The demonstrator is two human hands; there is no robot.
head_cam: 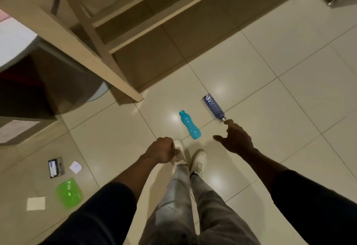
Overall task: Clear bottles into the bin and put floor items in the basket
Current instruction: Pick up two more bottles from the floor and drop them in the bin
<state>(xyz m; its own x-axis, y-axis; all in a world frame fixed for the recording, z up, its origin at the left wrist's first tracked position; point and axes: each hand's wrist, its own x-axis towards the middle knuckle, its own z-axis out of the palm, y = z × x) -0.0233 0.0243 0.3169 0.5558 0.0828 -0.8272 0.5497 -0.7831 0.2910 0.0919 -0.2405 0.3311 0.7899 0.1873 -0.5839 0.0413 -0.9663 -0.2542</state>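
Observation:
Two bottles lie on the tiled floor ahead of my feet. The turquoise bottle (189,125) lies closest, just past my shoes. The dark blue patterned bottle (213,107) lies to its right, its neck pointing toward me. My right hand (234,138) is open with fingers spread, a fingertip just short of the blue bottle's neck. My left hand (161,152) hangs in a loose fist over my left shoe and holds nothing that I can see.
A wooden table leg (108,67) and frame stand at the upper left. On the floor at the lower left lie a green plastic lid (68,192), a dark card-like packet (56,167), a small white object (75,167) and a paper square (36,203).

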